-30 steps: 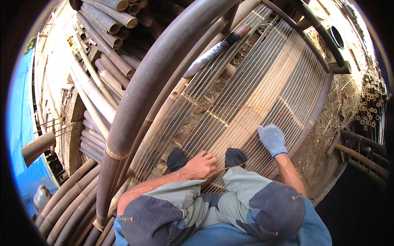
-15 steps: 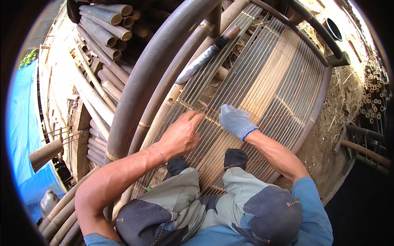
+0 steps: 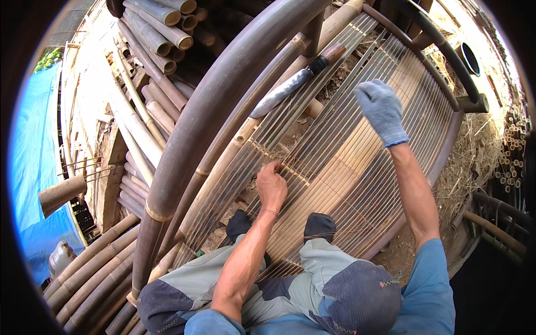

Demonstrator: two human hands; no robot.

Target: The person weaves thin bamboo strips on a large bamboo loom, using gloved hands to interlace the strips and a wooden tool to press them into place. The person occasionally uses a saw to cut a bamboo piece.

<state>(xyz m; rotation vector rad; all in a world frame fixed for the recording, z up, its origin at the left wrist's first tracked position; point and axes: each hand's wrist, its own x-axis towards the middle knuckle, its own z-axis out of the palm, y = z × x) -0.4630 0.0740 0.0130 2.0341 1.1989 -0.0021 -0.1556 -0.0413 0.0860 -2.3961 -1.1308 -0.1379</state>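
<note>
A long seat of narrow bamboo slats [image 3: 346, 162], dark with a pale band, spans a bamboo frame below me. My bare left hand [image 3: 272, 187] is closed at the slats, its fingertips together beside a tied cross row. What they pinch is too small to make out. Clad in a grey knitted glove with a blue cuff, my right hand [image 3: 382, 111] is closed in a fist, raised above the slats at the right. Anything inside that fist is hidden. Thin reddish strands [image 3: 363, 229] lie across the slats near my right foot.
A broad knife [image 3: 285, 89] with a wooden handle rests along the slats and the frame's left rail. Thick curved bamboo [image 3: 223, 72] rises at the left. Bamboo poles [image 3: 162, 33] are piled beyond it, near a blue tarp [image 3: 33, 167]. My dark-shod feet [image 3: 320, 226] stand among the slats.
My right hand has swung up and away to the right, off the slats. My left hand has shifted slightly nearer and right, its forearm now steeper. The whole view has moved a little.
</note>
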